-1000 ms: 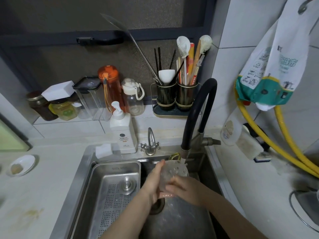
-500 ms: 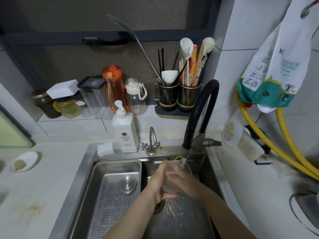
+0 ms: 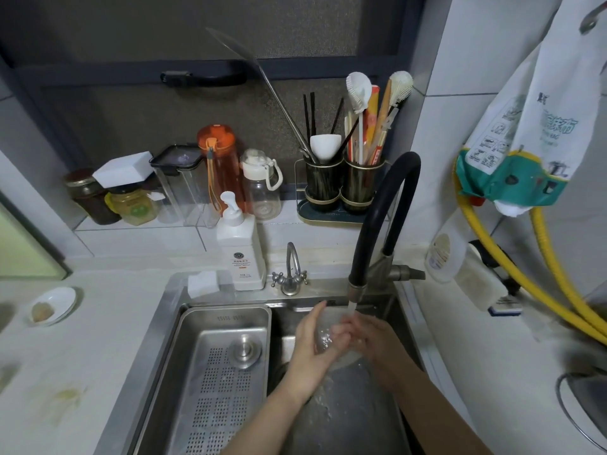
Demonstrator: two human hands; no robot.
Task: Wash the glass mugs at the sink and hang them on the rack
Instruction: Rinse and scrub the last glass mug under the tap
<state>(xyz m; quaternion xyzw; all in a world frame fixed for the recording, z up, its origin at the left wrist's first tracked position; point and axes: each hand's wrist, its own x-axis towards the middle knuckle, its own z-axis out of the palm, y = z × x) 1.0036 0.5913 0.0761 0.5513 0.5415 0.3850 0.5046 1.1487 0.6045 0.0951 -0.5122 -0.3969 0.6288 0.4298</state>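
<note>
In the head view, both forearms reach forward into the steel sink (image 3: 410,310). The left hand (image 3: 310,343) stands on its edge, palm toward the right, fingers almost straight and pointing up along the side of the clear glass mug (image 3: 328,336); the fingers press flat on the glass. The right hand (image 3: 368,336) comes from the other side, its fingers curled round the mug, so it is grasping it. The mug sits between the two palms, just under the thin stream of water from the black curved hose faucet (image 3: 377,211). Its shape is blurred by water, and I cannot tell where the handle is.

To the left of the left hand, a perforated steel drain tray (image 3: 223,326) lies in the sink with a round steel plug (image 3: 245,351) on it. Behind the hands stand a small chrome tap (image 3: 290,274), a white pump bottle of soap (image 3: 241,254) and a white sponge (image 3: 203,284). Far left of the hands, a small white dish (image 3: 54,305) rests on the counter. To the right of the right hand, yellow hoses (image 3: 512,261) run along the wall.
</note>
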